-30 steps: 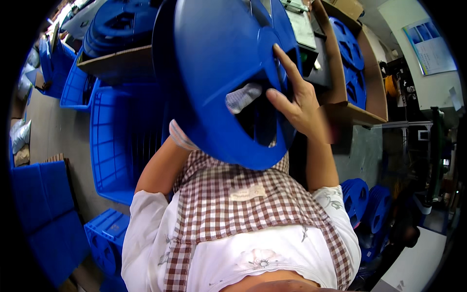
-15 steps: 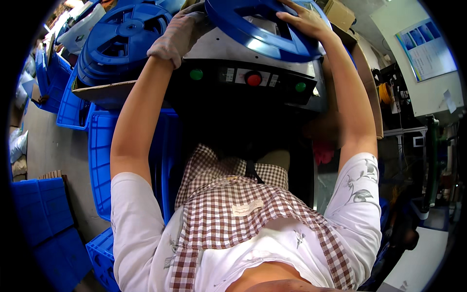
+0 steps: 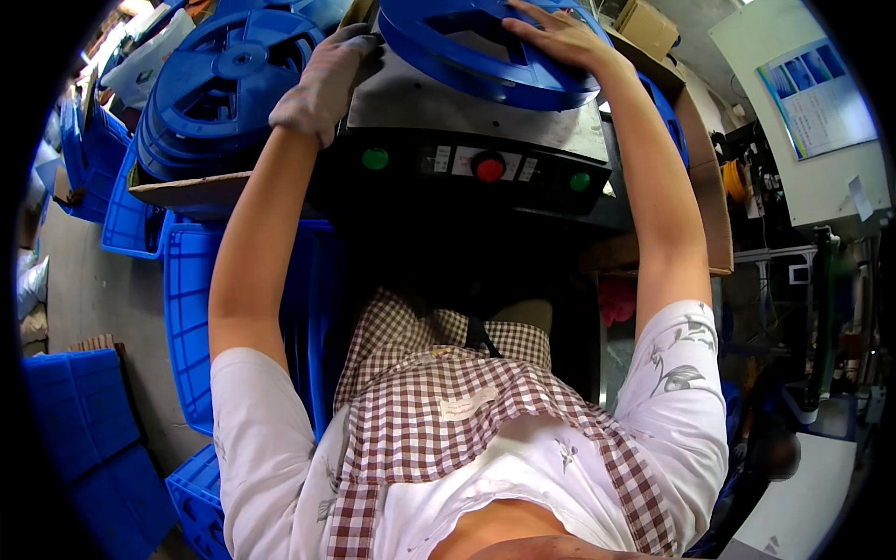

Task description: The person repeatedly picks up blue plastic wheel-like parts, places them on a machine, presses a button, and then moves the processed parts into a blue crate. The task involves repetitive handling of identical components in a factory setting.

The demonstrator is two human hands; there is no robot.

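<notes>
Head view, left to right. At far left, blue moulded plastic crates (image 3: 201,317) stand on a grey concrete floor (image 3: 89,289). Above them a stack of blue spoked plastic reels (image 3: 219,89) lies flat in an open brown cardboard box (image 3: 182,191), just left of the left hand.

The left hand (image 3: 322,84), in a pale grey fabric glove, rests knuckles-up on the near left corner of a grey metal machine top (image 3: 420,103); its fingers curl downward, but whether they close on anything cannot be told.

To its right lies the large blue plastic reel (image 3: 485,51), flat on the machine top with its broad face upward; being round it has no long axis in plan, and its hub axis points up out of the surface. Its far rim is cut off by the picture's upper edge.

The bare right hand (image 3: 560,37) lies palm-down on the reel's right rim, fingers spread and flat, pressing rather than clamping.

Below both hands runs the black control panel (image 3: 467,173) carrying a green button (image 3: 375,159), a red button (image 3: 489,166) and a second green button (image 3: 580,181).

Right of the right forearm stands a tall cardboard box (image 3: 705,177), then a white cabinet with a blue-and-white poster (image 3: 817,98). The space under the machine is dark and indistinct.
</notes>
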